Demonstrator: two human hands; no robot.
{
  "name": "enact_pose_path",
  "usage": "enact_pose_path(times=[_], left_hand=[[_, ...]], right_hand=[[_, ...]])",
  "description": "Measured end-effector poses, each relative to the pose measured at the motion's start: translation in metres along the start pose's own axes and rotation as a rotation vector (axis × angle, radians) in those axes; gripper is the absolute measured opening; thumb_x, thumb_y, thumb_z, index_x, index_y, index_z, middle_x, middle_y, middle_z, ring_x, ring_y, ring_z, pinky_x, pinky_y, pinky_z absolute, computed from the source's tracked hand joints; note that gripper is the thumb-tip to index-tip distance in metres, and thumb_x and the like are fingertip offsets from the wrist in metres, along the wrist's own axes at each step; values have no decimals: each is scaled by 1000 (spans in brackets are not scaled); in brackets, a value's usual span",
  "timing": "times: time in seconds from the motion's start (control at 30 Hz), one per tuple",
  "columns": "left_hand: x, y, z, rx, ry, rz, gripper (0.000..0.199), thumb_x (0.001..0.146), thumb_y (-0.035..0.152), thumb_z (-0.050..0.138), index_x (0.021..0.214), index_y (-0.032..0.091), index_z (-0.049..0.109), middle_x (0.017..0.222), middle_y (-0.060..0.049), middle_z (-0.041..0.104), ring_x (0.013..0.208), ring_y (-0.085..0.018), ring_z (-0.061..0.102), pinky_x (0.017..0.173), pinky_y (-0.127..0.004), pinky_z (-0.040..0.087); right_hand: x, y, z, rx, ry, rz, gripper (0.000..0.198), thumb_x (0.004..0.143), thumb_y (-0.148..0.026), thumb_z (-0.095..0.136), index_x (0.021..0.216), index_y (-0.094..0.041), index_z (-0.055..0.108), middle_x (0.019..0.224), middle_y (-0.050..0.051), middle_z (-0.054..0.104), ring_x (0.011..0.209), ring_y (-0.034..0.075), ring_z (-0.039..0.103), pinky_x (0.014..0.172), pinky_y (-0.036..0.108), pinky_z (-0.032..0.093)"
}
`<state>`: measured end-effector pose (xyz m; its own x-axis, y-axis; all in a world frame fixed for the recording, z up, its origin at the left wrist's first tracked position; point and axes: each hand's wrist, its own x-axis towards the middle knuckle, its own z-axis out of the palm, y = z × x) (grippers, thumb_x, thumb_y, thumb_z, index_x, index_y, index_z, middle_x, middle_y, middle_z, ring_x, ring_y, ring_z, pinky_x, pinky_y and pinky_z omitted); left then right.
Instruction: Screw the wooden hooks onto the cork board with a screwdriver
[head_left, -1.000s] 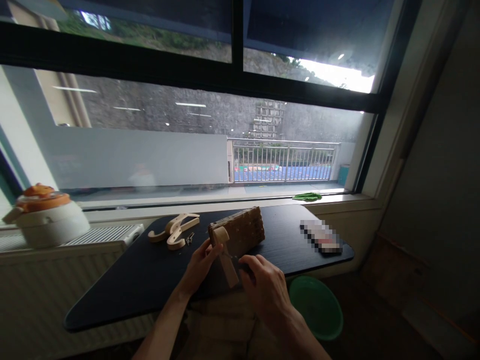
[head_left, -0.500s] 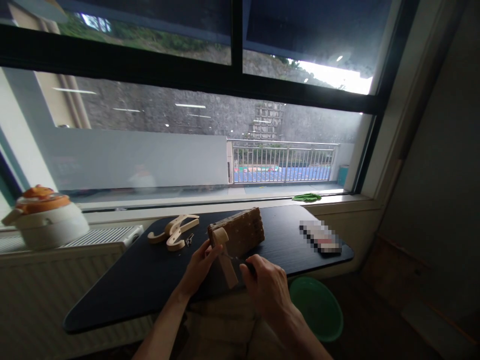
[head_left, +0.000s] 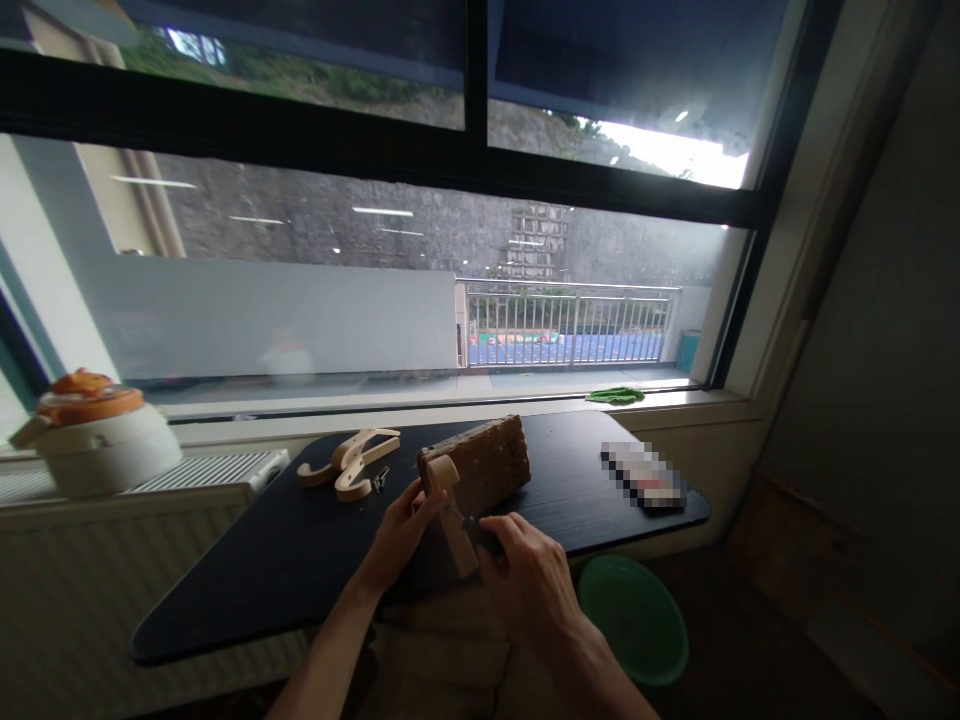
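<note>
The brown perforated wooden block (head_left: 480, 463) lies near the middle of the dark oval tabletop (head_left: 247, 570), with one pale curved wooden hook (head_left: 452, 512) set against its near end. Your left hand (head_left: 396, 532) pinches that hook in place while your right hand (head_left: 525, 578) is closed round a small dark-handled screwdriver (head_left: 474, 526) at its shank. Two more pale wooden hooks (head_left: 352, 460) and loose small screws (head_left: 379, 478) lie unfitted to the left, so most fixing looks undone.
</note>
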<state>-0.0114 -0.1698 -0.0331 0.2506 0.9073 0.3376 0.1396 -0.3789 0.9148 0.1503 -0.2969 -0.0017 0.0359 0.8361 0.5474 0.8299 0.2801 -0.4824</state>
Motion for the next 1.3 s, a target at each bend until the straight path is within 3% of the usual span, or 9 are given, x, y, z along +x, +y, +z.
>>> enact_pose_path(times=[0.3, 0.43, 0.53, 0.73, 1.13, 1.3], left_hand=[[-1, 3, 1, -10, 10, 3, 40, 75, 47, 55, 100, 16, 61, 69, 2, 58, 63, -14, 50, 58, -22, 38], [-1, 2, 2, -11, 16, 5, 41, 75, 47, 55, 102, 16, 60, 76, 0, 62, 68, -15, 53, 60, -22, 39], [-1, 3, 2, -17, 1, 9, 41, 77, 46, 54, 106, 17, 59, 77, 0, 61, 70, -15, 53, 61, -22, 40], [-1, 4, 2, -19, -1, 2, 43, 76, 47, 55, 104, 15, 59, 75, 0, 60, 68, -15, 52, 62, -23, 40], [-1, 5, 0, -5, 1, 5, 37, 76, 45, 56, 100, 17, 60, 78, 1, 61, 70, -14, 52, 61, -21, 38], [-2, 5, 1, -8, 12, -9, 40, 75, 48, 55, 101, 17, 60, 73, 2, 60, 65, -13, 50, 59, -21, 37]], right_hand=[[2, 3, -3, -131, 27, 83, 18, 86, -29, 46, 86, -24, 63, 79, 0, 67, 72, 15, 63, 62, 24, 35], [1, 3, -3, -69, 54, 102, 16, 84, -27, 49, 97, -25, 58, 79, -2, 66, 69, 14, 61, 60, 23, 34], [1, 2, -4, -7, 39, 90, 13, 83, -25, 50, 94, -25, 57, 81, -2, 64, 69, 14, 59, 63, 23, 36], [0, 1, -2, 61, -6, 49, 25, 72, -14, 57, 95, -22, 59, 89, 1, 63, 70, 13, 57, 65, 22, 39], [-1, 10, -2, -65, 45, 88, 20, 86, -31, 46, 95, -24, 62, 85, 1, 68, 76, 16, 64, 66, 24, 38], [-1, 6, -2, -1, 34, 92, 26, 83, -26, 48, 108, -26, 57, 94, 1, 67, 78, 15, 63, 68, 23, 40]])
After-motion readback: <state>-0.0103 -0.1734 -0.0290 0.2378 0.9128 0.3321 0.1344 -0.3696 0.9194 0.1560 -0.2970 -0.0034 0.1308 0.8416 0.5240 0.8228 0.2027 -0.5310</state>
